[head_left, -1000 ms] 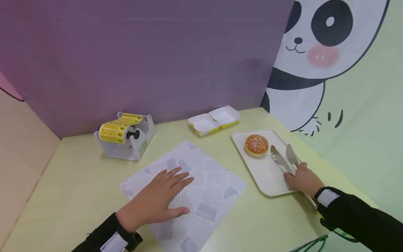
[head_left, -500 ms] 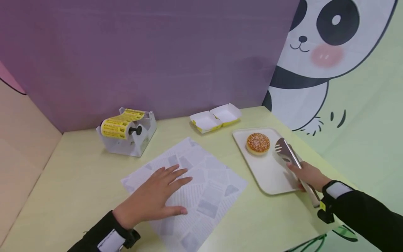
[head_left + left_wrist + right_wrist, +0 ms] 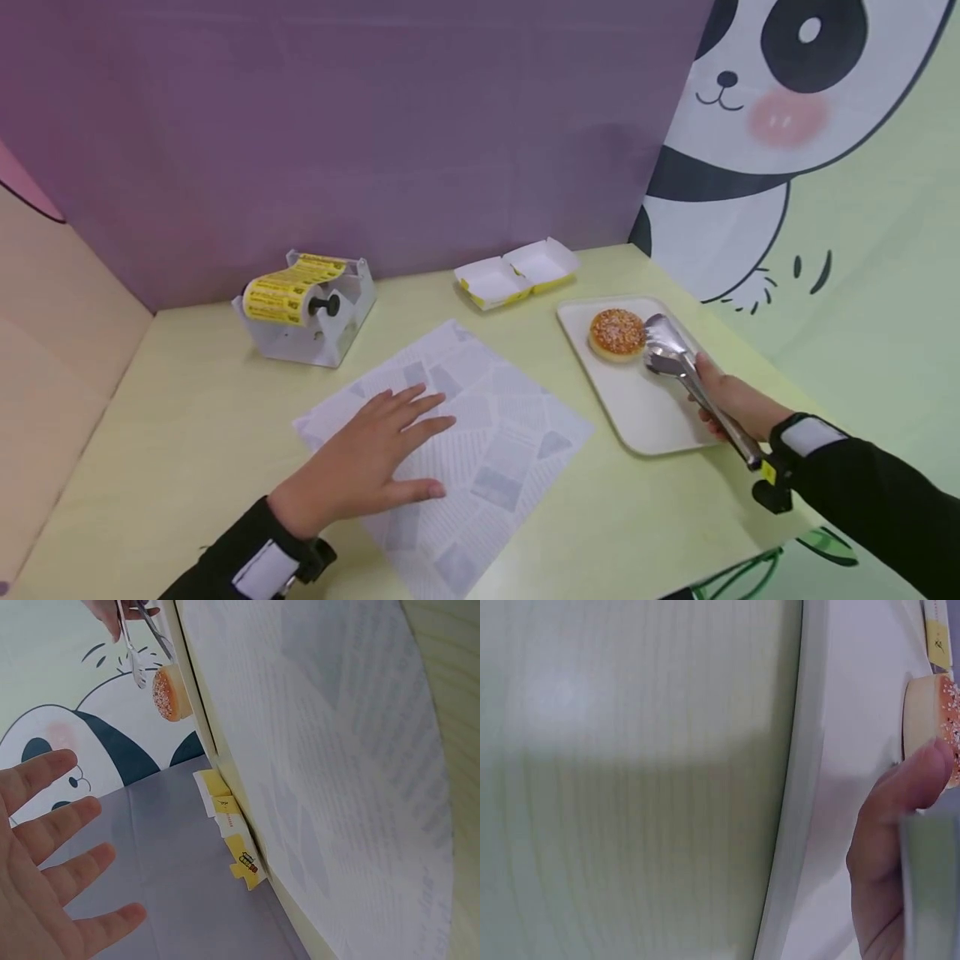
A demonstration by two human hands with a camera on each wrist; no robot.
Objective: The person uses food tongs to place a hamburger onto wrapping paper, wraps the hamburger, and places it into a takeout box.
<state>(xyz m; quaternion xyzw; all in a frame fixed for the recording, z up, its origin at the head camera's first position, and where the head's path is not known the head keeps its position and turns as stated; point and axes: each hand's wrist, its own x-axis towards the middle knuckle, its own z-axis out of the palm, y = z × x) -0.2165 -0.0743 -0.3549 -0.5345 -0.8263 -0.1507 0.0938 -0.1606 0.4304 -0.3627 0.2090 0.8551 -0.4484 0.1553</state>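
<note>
My left hand (image 3: 367, 467), fingers spread, hovers over the printed wrapping paper (image 3: 506, 450); the left wrist view shows a gap between hand and paper. My right hand (image 3: 738, 404) grips a pair of metal tongs (image 3: 664, 336), their ends parted and beside the right edge of a sesame bun (image 3: 617, 335). The bun sits at the far end of a white tray (image 3: 637, 417). In the left wrist view the tong ends are just above the bun (image 3: 171, 694). The right wrist view shows the right thumb (image 3: 926, 776) in front of the bun, hiding part of it.
At the back of the table stands an open white-and-yellow burger box (image 3: 517, 273). A dispenser (image 3: 311, 333) with a roll of yellow stickers is at the back left. A purple partition (image 3: 375, 142) rises behind, and a panda-printed wall (image 3: 862, 250) on the right.
My right hand has lifted the tongs from the tray, turned them and brought their ends to the bun's right side. The left hand stays in nearly the same place above the paper.
</note>
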